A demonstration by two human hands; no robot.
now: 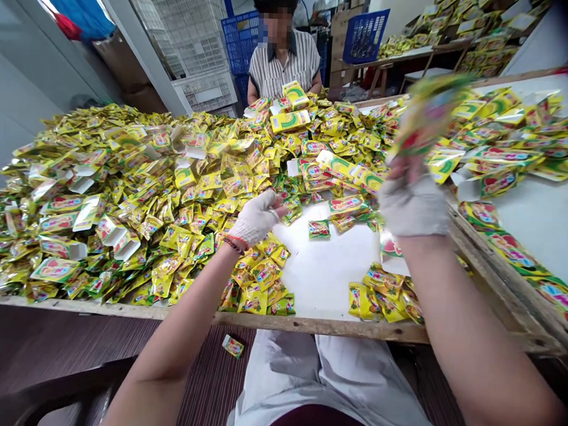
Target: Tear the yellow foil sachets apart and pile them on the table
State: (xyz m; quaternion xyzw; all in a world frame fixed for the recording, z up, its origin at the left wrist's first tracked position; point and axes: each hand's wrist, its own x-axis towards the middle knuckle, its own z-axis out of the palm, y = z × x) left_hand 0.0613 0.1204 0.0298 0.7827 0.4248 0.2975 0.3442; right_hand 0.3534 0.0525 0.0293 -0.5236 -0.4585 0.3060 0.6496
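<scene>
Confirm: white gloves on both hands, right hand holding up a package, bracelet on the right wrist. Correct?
Not quite: the bracelet is on the wrist of the left hand, not the right, as the head view shows. The rest stands: both hands are gloved in white, and the right hand holds up a package.

Bright light whitens my counter [316, 282] and glints off wrappers [163, 283] towards its left edge. My right fingers [410, 171] and their packaging [429, 115] are motion-blurred; my view's top right corner is dark.
</scene>
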